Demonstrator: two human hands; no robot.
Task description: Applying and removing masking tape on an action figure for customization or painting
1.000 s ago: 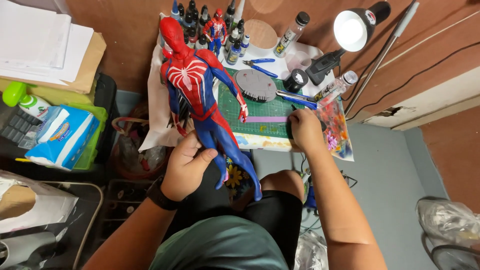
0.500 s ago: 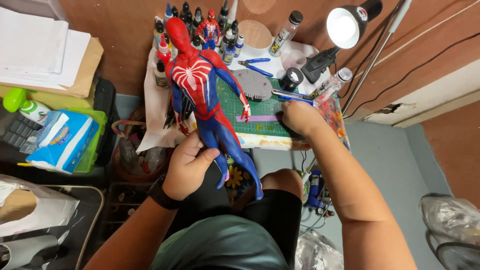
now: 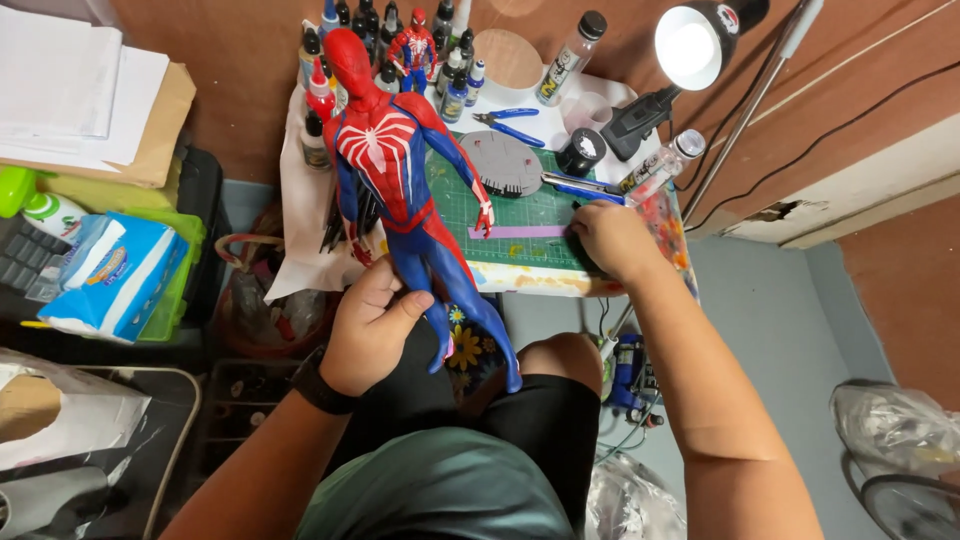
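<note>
- The left hand (image 3: 368,335) is closed around the thighs of a tall red and blue action figure (image 3: 400,170), holding it upright above the person's lap, its feet hanging beside the knee and its head level with the bottles at the back of the counter.
- The right hand (image 3: 610,238) rests on the front right part of the green cutting mat (image 3: 530,215), fingers curled over something dark; whether it grips it cannot be told.
- The small counter (image 3: 560,282) stands against a brown wall and is crowded: the mat covers its middle, with a purple strip near the front edge.
- On the mat lies a round grey base (image 3: 502,163), with a black round pot (image 3: 582,150) just beside it.
- Blue-handled pliers (image 3: 505,122) lie behind the base on white paper.
- A row of small paint bottles (image 3: 455,85) lines the back, and a smaller red and blue figure (image 3: 413,45) stands among them.
- A lit desk lamp (image 3: 690,45) leans over the right corner on a thin metal arm.
- To the left, a blue and white tissue pack (image 3: 115,275) sits in a green tray, and stacked papers (image 3: 75,85) lie behind it.
- The floor at right is pale blue-grey.
</note>
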